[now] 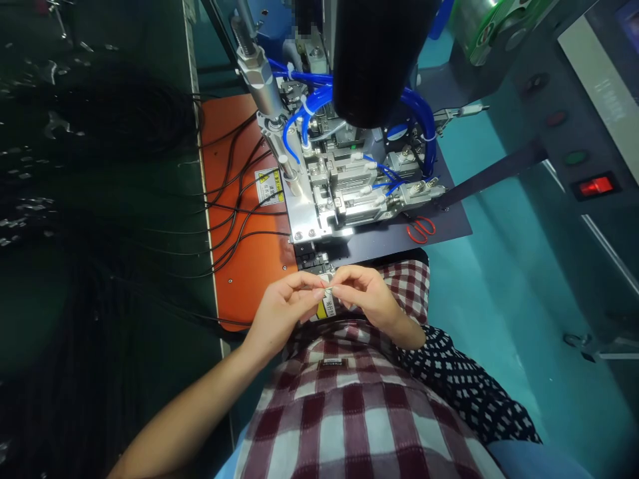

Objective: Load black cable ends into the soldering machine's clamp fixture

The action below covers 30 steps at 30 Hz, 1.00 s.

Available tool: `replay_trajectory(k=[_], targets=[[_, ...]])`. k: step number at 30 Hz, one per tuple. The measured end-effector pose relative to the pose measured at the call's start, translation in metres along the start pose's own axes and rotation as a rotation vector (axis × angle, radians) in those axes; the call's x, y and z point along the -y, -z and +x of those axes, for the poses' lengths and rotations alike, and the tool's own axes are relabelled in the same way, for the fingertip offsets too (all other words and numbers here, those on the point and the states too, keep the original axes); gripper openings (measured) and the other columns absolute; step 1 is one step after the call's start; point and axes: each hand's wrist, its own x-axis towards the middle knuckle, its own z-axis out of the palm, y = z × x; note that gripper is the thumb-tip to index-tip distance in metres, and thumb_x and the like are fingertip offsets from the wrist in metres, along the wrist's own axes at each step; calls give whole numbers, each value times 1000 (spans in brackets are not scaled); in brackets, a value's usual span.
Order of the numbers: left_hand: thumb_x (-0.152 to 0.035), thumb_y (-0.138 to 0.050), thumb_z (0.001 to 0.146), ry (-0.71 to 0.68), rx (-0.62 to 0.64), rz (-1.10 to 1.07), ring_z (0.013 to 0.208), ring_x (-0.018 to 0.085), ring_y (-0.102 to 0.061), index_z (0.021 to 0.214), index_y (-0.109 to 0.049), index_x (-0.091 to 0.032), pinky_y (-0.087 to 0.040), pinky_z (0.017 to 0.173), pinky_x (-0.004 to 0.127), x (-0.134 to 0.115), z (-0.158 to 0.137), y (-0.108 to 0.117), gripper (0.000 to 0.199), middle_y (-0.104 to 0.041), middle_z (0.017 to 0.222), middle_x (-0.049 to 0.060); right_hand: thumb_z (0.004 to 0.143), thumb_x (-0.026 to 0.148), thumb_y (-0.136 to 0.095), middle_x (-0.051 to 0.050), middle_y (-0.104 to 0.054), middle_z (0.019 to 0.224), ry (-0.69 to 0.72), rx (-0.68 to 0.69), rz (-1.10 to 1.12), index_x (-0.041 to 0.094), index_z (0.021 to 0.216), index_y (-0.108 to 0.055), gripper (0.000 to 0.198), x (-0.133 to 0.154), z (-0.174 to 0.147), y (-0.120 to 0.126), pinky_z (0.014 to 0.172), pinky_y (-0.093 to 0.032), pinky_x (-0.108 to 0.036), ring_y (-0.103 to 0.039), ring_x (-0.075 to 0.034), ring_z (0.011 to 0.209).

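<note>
Close in front of my body, both hands meet at fingertip level just below the machine's front end. My left hand [287, 307] is closed in a pinch, thumb against index finger. My right hand [368, 298] pinches too, with its fingertips nearly touching the left ones. Between them show fine thin wires [327, 287], one red and one pale; their far ends are hidden by the fingers. Behind the hands is a small label [327, 306] in yellow and white. The metal machine [344, 193] with blue air tubes stands just beyond.
Black cables [239, 193] run across an orange plate [222, 266] on the left, coming from a dark bundle [120, 106]. Red-handled scissors [422, 230] lie on the grey base at right. A black cylinder [382, 60] overhangs the machine. A control panel with a red switch [596, 185] is at far right.
</note>
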Motion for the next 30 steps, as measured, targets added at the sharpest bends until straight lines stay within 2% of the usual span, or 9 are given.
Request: replay_trajectory(k=[4,8,12,15,21,26,30], targets=[[-35,-72,80,-11,10,11,49,6,-35,89,-69,-15,-24,48,22,1,2,2,22,-45,53,-4,77,35,-74,3,-58,66,3,-32,13,17,82,-68,20,-4,0,2,47,-38,-21,-45,-6,49],[-34,-66,85,-54,63,77,53,7,-38,82,-67,-15,-28,51,23,1,2,7,19,-47,58,-3,81,38,-70,4,-54,61,32,-65,23,17,81,-66,21,-7,-1,5,48,-36,-22,-43,-7,49],[-29,-67,85,-119,79,115,56,6,-45,77,-66,-16,-36,53,22,-4,1,11,15,-54,76,0,84,37,-67,3,-55,63,65,-97,-2,17,80,-66,20,-5,-4,6,50,-37,-23,-44,-8,51],[-25,-70,82,-189,26,158,57,8,-53,75,-64,-16,-43,53,23,-8,-1,10,12,-55,82,0,85,37,-66,3,-56,64,64,-107,-28,17,80,-66,20,-3,-6,4,51,-38,-23,-45,-8,52],[-18,-71,79,-469,-161,400,69,11,-57,74,-64,-18,-48,56,23,-6,-8,1,9,-53,82,1,81,36,-70,1,-59,71,38,-57,-80,17,82,-66,19,-3,-9,-5,51,-41,-23,-48,-8,54],[-18,-70,80,-490,-163,435,71,12,-56,75,-63,-18,-47,57,23,0,-9,-1,9,-53,81,1,80,33,-72,0,-60,71,67,-92,-141,17,80,-66,17,-5,-8,-10,51,-40,-23,-48,-8,55],[-19,-70,80,-469,-147,409,71,11,-54,75,-64,-17,-44,57,22,0,-7,-1,8,-53,80,1,80,33,-71,2,-57,66,42,-90,-84,16,75,-64,19,-5,-4,-11,48,-37,-22,-46,-7,51]])
